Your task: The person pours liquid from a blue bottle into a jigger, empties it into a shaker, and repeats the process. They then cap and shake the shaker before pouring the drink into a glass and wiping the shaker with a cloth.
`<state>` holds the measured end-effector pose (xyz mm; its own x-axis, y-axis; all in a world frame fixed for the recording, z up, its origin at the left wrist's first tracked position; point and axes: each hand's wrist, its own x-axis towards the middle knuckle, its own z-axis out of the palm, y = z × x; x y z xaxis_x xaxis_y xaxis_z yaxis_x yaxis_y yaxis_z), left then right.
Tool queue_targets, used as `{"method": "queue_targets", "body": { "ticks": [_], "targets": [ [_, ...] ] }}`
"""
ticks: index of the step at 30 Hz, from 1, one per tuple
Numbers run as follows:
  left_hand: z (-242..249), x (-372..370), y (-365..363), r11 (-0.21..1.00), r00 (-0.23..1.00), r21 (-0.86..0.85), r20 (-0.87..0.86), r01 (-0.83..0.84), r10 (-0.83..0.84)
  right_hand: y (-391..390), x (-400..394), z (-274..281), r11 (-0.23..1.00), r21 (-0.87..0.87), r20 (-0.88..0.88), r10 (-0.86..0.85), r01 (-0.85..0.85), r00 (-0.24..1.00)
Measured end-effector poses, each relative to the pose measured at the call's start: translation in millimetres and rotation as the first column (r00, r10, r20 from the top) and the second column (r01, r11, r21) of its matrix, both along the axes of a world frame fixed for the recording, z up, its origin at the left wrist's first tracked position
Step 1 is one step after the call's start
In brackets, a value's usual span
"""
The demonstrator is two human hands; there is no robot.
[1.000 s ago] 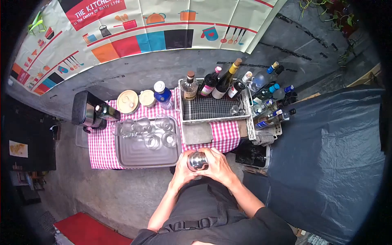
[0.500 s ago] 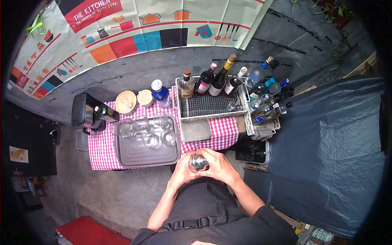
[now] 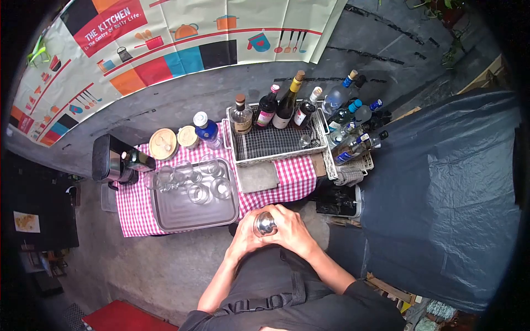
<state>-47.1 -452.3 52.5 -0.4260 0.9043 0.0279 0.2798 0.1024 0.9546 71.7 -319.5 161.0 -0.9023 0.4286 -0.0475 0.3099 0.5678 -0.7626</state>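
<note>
A shiny metal cocktail shaker (image 3: 265, 223) is between my two hands, close in front of my body, its rounded top facing up toward me. My left hand (image 3: 244, 234) wraps around its left side. From the right, my right hand (image 3: 291, 231) closes on the same shaker, fingers curled over the far side. The lower part of the shaker is hidden by my hands. Just beyond them is the edge of the table with its red-and-white checked cloth (image 3: 298, 174).
On the table, a grey tray (image 3: 193, 218) holds several clear glasses (image 3: 221, 188). Behind it are a blue bottle (image 3: 206, 131) and two lidded jars. A white wicker basket (image 3: 276, 157) carries several bottles, with more bottles to its right. A black machine (image 3: 113, 160) stands far left.
The shaker has tilted slightly in my hands, showing more of its rounded top. My view has shifted a little, so the table and bottles appear further left. Both hands keep their hold.
</note>
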Motion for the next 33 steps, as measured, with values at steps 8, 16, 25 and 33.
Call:
{"method": "queue_targets", "body": {
  "ticks": [8,16,25,33],
  "targets": [
    [-21,-4,-4,0.995,0.980,-0.019,0.170,-0.101,0.102,45,12,-84,0.774,-0.627,-0.148,-0.005,-0.090,0.989],
    [-35,-10,-5,0.945,0.946,-0.046,-0.049,-0.323,0.321,101,-33,-270,0.857,-0.059,0.143,-0.501,0.512,0.854],
    [-33,7,21,0.890,0.896,-0.111,-0.029,-0.443,0.443,119,-68,-269,0.908,0.036,0.452,-0.388,0.418,0.803],
    [-44,21,51,0.881,0.892,-0.140,-0.088,-0.452,0.444,187,24,-261,0.753,0.040,0.398,-0.615,0.657,0.681]
  ]
}}
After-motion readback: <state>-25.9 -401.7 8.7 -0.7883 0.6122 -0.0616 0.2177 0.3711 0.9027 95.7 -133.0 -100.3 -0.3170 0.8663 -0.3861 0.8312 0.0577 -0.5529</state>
